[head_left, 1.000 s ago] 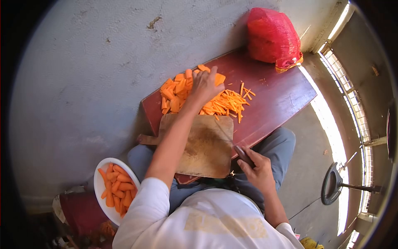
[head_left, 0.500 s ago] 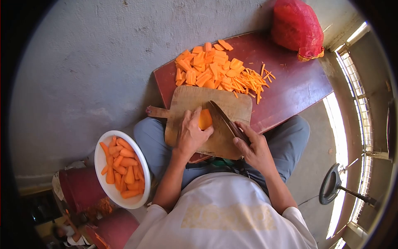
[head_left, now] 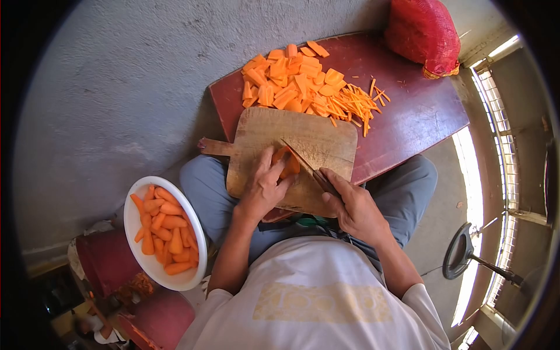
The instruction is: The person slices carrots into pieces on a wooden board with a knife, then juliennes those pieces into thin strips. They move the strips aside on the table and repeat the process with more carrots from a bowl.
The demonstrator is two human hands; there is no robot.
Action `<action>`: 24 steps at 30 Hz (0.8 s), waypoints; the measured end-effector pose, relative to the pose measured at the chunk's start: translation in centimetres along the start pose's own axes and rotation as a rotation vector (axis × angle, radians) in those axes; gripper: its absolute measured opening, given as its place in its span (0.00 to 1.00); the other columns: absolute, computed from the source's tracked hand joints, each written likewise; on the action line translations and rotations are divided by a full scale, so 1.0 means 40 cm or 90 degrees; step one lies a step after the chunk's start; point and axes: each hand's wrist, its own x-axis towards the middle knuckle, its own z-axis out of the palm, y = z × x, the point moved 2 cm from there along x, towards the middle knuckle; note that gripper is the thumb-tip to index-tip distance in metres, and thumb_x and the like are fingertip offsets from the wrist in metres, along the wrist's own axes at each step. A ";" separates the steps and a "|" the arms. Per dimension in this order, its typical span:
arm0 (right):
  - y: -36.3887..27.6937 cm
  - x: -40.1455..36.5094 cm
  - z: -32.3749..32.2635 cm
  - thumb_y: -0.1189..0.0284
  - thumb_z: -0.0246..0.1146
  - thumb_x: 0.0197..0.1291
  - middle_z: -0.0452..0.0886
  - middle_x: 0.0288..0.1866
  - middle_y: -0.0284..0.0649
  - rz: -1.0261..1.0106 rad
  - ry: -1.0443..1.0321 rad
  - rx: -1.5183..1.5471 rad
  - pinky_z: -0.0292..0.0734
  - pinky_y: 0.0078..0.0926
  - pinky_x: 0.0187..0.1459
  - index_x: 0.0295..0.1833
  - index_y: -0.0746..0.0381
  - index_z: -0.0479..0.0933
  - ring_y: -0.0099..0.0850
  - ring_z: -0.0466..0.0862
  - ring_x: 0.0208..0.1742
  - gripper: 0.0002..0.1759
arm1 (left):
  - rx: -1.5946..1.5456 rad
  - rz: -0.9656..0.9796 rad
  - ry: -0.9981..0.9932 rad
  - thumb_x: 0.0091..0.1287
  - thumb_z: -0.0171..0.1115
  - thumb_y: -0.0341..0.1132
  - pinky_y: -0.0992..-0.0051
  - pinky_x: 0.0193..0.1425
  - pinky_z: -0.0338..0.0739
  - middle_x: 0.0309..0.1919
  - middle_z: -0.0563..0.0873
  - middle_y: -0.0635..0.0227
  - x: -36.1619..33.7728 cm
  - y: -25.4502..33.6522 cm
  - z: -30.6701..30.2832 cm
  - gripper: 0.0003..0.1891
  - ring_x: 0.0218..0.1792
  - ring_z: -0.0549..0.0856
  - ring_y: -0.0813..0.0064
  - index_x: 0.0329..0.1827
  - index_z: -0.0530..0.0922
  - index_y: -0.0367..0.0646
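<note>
Fingers and thumb of my left hand close around a short, thick carrot piece on the wooden cutting board. My right hand grips the handle of a kitchen knife. Its blade appears narrow from above and lies right along the carrot's right side, tip pointing up and left. Beyond the board's far edge is a heap of carrot slabs, with a pile of thin carrot sticks at its right.
The board rests at the near edge of a dark red table. A red mesh bag sits at the table's far right. To the left, a white basin holds whole peeled carrots. Red buckets stand farther left, and a grey wall rises behind.
The carrot piece has turned and tilted in my left hand. The knife has moved left against it, its blade now seen nearly edge-on. The whole view has shifted slightly.
</note>
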 end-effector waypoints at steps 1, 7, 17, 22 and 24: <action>-0.012 -0.003 -0.003 0.69 0.66 0.81 0.89 0.59 0.66 0.004 -0.017 -0.014 0.86 0.58 0.54 0.83 0.69 0.71 0.68 0.90 0.55 0.31 | -0.005 0.007 0.000 0.69 0.80 0.28 0.50 0.75 0.81 0.72 0.78 0.42 0.003 0.000 -0.002 0.31 0.74 0.81 0.37 0.76 0.81 0.35; -0.057 -0.027 -0.004 0.69 0.66 0.81 0.89 0.50 0.65 0.024 -0.057 -0.128 0.87 0.57 0.46 0.84 0.68 0.70 0.66 0.91 0.46 0.32 | 0.011 0.030 -0.014 0.70 0.79 0.29 0.48 0.74 0.81 0.73 0.80 0.41 0.012 0.005 -0.017 0.29 0.71 0.83 0.35 0.74 0.82 0.36; -0.064 0.017 0.018 0.70 0.66 0.80 0.89 0.45 0.64 0.007 -0.023 -0.095 0.85 0.59 0.42 0.77 0.67 0.72 0.65 0.90 0.42 0.26 | 0.043 0.060 0.010 0.70 0.79 0.29 0.45 0.73 0.80 0.75 0.78 0.36 0.007 -0.011 -0.002 0.27 0.68 0.82 0.31 0.71 0.83 0.35; -0.045 0.047 0.052 0.71 0.66 0.80 0.90 0.47 0.62 0.007 -0.025 -0.131 0.85 0.59 0.43 0.77 0.67 0.72 0.65 0.90 0.44 0.25 | 0.038 0.067 0.023 0.70 0.80 0.33 0.45 0.70 0.81 0.72 0.79 0.33 -0.003 -0.017 0.008 0.22 0.65 0.83 0.31 0.63 0.84 0.32; -0.052 0.043 0.048 0.71 0.65 0.80 0.89 0.46 0.63 0.009 -0.025 -0.129 0.85 0.59 0.43 0.77 0.67 0.71 0.65 0.90 0.44 0.26 | 0.066 0.096 0.024 0.70 0.79 0.32 0.45 0.70 0.81 0.72 0.78 0.32 0.006 -0.004 -0.011 0.23 0.65 0.83 0.30 0.65 0.84 0.31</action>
